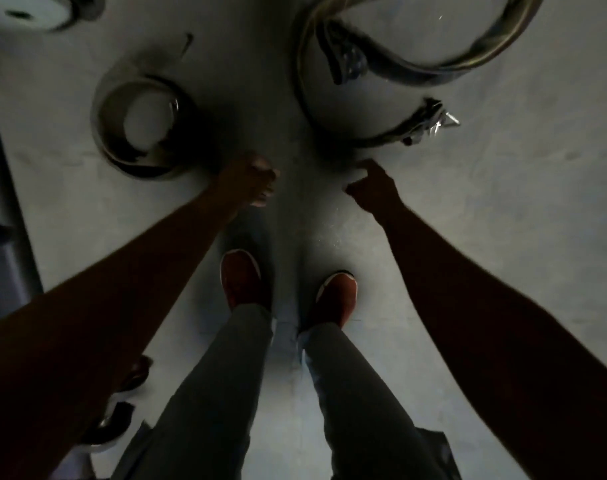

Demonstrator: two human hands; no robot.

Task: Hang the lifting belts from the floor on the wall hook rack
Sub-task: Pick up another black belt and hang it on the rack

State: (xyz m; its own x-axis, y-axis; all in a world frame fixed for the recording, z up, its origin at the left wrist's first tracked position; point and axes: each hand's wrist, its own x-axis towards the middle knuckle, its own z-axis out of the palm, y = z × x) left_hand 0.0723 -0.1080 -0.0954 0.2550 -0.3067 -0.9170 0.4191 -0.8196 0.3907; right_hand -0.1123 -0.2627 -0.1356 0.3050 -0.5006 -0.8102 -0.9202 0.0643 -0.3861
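Two lifting belts lie on the pale floor ahead of my feet. A tightly coiled dark belt (113,133) rests at the upper left. A larger belt in a wide loop (444,67) with a metal buckle (437,121) lies at the upper right. My left hand (252,181) hangs above the floor to the right of the coiled belt, its fingers curled in with nothing in them. My right hand (373,187) is just below the large loop's near edge, fingers apart, holding nothing. No wall hook rack is in view.
My two red shoes (243,278) stand on the floor (520,202) below my hands. A dark vertical post or frame (4,209) runs along the left edge. Some dark objects (111,424) lie at the lower left. A pale round object (28,12) sits at the top left.
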